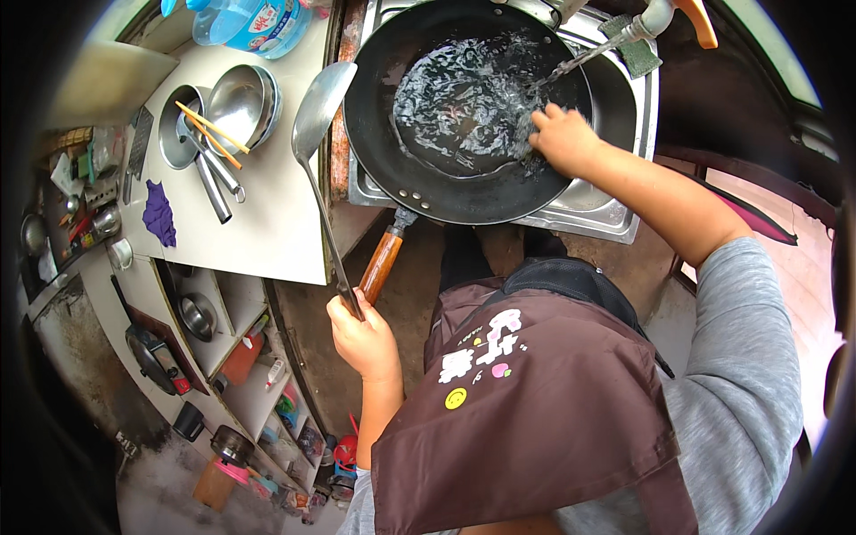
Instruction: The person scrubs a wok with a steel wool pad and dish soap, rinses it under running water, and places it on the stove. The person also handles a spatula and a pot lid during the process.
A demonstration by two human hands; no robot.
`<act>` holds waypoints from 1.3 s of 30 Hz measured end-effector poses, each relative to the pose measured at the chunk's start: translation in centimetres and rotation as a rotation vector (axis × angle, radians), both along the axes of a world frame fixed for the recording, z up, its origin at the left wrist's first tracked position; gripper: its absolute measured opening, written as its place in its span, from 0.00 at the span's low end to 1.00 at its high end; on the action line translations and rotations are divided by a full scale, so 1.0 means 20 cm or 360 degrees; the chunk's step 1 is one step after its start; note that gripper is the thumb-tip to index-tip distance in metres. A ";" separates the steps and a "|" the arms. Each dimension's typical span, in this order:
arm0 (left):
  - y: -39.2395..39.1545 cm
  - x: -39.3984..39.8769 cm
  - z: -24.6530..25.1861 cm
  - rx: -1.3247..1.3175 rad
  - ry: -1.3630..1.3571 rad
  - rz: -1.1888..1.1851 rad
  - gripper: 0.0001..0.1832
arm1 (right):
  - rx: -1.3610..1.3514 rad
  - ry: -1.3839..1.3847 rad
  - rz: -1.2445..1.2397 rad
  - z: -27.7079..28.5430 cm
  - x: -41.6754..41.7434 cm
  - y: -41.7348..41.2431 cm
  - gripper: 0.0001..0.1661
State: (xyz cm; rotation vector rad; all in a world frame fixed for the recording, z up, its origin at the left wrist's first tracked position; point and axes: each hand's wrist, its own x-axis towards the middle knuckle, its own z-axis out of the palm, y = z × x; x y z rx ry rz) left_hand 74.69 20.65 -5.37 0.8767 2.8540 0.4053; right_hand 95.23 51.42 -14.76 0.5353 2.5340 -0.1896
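A black wok (461, 200) with a wooden handle (382, 266) rests over a stainless steel sink (602, 221). Water (455, 107) swirls inside it, fed by a stream from the tap (659, 17). My right hand (568, 142) reaches into the wok's right side, fingers curled down at the splashing water; whether they grip something is hidden by blur and splash. My left hand (364, 338) is closed around the handle end of a long metal cooking spoon (324, 107), held upright to the left of the wok. That hand is also close to the end of the wooden handle; contact is unclear.
On the left counter (267, 247) are metal bowls (237, 107), a pan (177, 150) with chopsticks (214, 134), a purple cloth (159, 212) and a blue-labelled jug (257, 27). A green scouring pad (632, 50) lies behind the sink. Shelves (247, 354) with cookware stand lower left.
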 end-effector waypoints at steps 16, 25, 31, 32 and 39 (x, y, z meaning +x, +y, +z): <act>0.01 -0.01 0.04 -0.0076 -0.0037 -0.0120 0.12 | 0.0562 0.1197 -0.0192 -0.34 -0.79 0.41 0.09; 0.01 0.01 0.05 -0.0011 -0.0022 -0.0156 0.11 | 0.0482 0.0274 -0.0748 -0.26 -0.20 0.22 0.13; 0.09 0.03 0.18 -0.0172 0.0434 -0.0389 0.11 | -0.0445 0.0361 -0.0893 -0.16 -0.05 0.23 0.19; 0.10 0.00 0.20 -0.0194 0.0216 -0.0465 0.11 | -0.0522 0.0626 -0.1163 -0.20 0.01 0.26 0.19; 0.40 0.06 0.16 -0.0271 -0.1966 -0.0316 0.09 | -0.1813 0.1685 -0.2393 -0.02 0.08 0.20 0.15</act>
